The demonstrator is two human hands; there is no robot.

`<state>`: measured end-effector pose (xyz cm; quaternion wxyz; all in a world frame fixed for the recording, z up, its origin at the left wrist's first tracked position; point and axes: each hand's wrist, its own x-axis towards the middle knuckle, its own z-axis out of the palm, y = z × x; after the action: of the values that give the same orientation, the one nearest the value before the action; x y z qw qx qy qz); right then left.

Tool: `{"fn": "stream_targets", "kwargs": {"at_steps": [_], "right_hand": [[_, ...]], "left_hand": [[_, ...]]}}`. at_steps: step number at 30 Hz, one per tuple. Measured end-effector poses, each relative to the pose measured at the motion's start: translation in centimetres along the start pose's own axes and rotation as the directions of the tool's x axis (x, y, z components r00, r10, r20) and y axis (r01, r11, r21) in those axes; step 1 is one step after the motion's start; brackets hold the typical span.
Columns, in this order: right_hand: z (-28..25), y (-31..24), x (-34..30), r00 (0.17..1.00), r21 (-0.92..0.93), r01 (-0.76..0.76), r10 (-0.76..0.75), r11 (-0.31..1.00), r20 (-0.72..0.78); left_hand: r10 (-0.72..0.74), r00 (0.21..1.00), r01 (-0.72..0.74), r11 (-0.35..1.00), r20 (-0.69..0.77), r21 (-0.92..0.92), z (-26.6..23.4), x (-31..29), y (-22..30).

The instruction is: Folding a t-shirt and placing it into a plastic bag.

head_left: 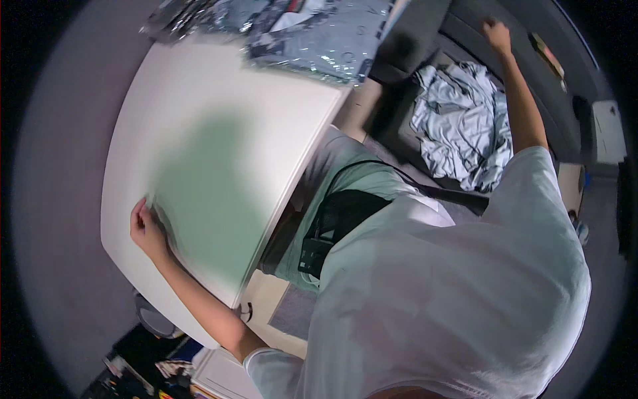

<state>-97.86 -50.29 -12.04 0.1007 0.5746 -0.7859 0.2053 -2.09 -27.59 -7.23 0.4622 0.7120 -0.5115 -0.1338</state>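
My left hand rests at the left side of the white table, its fingers loosely curled and nothing visible in them. Far to the right, my right arm reaches out over a dark grey sofa. At its end my right hand is closed like a fist near the sofa's back; no object shows in it. A crumpled heap of shiny light grey-blue cloth lies on the seat, just below that hand. Clear plastic packages of folded grey-blue cloth lie at the table's far end, apart from both hands.
A small narrow item lies on the sofa at the far right. A white box-like object stands beyond it. Below the table's near left corner are a white cabinet and assorted items. A black device with a cable hangs at my waist.
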Motion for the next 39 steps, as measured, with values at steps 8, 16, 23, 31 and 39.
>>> {"fn": "stream_targets", "kwargs": {"at_steps": [8, 16, 23, 31, 39], "right_hand": [[14.4, 18.0, -24.7, 0.518, -0.235, -0.227, 0.321, 0.945, 0.793], [15.8, 8.9, -27.9, 0.571, -0.533, -0.447, 0.688, 0.718, 0.448], [16.9, 5.3, -24.7, 0.792, -0.502, 0.081, 0.249, 0.861, 0.557], [9.7, 13.2, -13.9, 0.91, -0.181, -0.341, 0.372, 0.923, 0.182], [-18.8, 4.7, 1.7, 0.863, 0.722, -0.476, 0.423, 0.502, 0.275]], "left_hand": [[0.022, 0.998, -0.012, 0.986, -0.054, 0.165, -0.2, -2.5, -1.7], [0.105, 0.991, -0.079, 0.961, -0.081, 0.267, 1.9, -3.0, 1.2], [0.134, 0.981, -0.073, 0.923, -0.138, 0.377, 2.9, -3.4, 2.6], [0.14, 0.979, -0.094, 0.952, -0.145, 0.291, 3.0, -3.4, 1.9], [0.12, 0.965, -0.114, 0.993, -0.232, 0.04, 0.8, -2.6, 0.8]]}}
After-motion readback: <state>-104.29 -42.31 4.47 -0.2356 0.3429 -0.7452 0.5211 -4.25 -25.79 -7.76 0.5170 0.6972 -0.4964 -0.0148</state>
